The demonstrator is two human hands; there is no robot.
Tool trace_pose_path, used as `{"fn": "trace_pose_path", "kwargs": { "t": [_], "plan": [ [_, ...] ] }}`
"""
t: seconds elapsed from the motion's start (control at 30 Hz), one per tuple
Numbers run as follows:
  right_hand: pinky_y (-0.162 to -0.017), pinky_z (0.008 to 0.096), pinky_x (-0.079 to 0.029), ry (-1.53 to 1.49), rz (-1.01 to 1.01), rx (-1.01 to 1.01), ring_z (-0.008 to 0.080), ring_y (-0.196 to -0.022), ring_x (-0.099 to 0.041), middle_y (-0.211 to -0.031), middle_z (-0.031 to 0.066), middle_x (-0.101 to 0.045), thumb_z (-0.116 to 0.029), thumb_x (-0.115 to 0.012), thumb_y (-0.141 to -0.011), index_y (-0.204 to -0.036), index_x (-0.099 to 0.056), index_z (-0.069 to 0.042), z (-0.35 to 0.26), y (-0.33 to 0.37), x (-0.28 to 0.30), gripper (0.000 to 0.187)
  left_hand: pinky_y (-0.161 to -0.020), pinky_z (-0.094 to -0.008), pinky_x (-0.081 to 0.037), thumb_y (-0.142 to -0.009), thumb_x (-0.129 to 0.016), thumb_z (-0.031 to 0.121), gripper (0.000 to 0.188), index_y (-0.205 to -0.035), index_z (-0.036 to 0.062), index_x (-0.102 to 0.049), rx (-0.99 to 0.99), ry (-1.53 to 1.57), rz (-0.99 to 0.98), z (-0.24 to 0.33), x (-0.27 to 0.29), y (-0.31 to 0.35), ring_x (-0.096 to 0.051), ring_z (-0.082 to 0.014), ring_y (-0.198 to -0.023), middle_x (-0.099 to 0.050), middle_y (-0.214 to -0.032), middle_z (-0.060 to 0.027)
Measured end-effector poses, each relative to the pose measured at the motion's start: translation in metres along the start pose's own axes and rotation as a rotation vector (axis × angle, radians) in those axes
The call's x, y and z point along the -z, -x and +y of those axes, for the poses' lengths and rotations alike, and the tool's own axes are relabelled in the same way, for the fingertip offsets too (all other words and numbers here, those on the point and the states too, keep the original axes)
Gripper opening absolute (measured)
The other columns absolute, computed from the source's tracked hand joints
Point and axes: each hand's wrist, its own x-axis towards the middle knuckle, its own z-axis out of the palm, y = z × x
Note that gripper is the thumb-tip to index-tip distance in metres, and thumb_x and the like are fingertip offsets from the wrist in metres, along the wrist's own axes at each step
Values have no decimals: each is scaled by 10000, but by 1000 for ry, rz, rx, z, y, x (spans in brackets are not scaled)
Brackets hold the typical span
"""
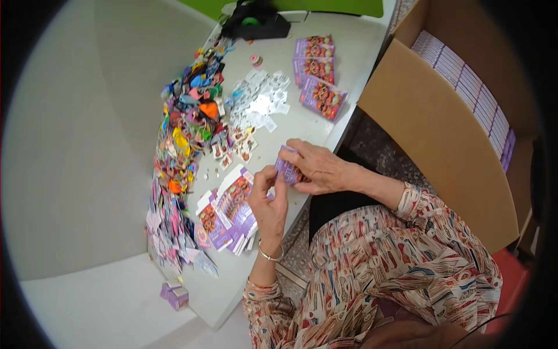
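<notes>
Both hands close on a small purple carton (284, 167) above the table's front edge. My right hand (318, 167) wraps over its right end and partly covers its printed face. My left hand (269, 203), with a bracelet at the wrist, pinches the carton's near left edge between thumb and fingers. Just left of my left hand lies a fanned stack of flat purple-and-white cartons (235, 200) with red pictures. Beyond my right hand, several made-up purple boxes (323, 98) stand in an overlapping row along the table's right side.
A long heap of colourful small toys (195, 99) lines the table's left side, with pointed pastel packets (168, 227) nearer me. White paper slips (261, 96) and picture cards (244, 148) lie mid-table. A black tape dispenser (256, 26) sits far back. Right, a large cardboard box (430, 122) holds rows of cartons.
</notes>
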Motion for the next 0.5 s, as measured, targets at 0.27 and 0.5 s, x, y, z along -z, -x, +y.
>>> {"fn": "trace_pose_path", "kwargs": {
  "t": [0.27,0.5],
  "plan": [
    [-1066,436,-327,298,482,-169,416,-1270,-407,-1405,256,-384,-377,-799,-713,-1408,-290,44,3,-13,77,958,-783,-250,-495,-922,-604,36,162,-1074,-11,-576,162,500,-69,9,-21,-56,-585,-97,-867,-612,-972,-41],
    [-847,468,-433,520,163,-608,369,-937,-546,-1040,208,-539,-188,-563,-913,-1155,-477,38,47,-14,78,342,-817,-320,-502,-885,-650,85,341,-1193,-7,-536,-4,281,-99,-26,-75,-77,-592,-204,-965,-582,-1091,-130]
  ]
}}
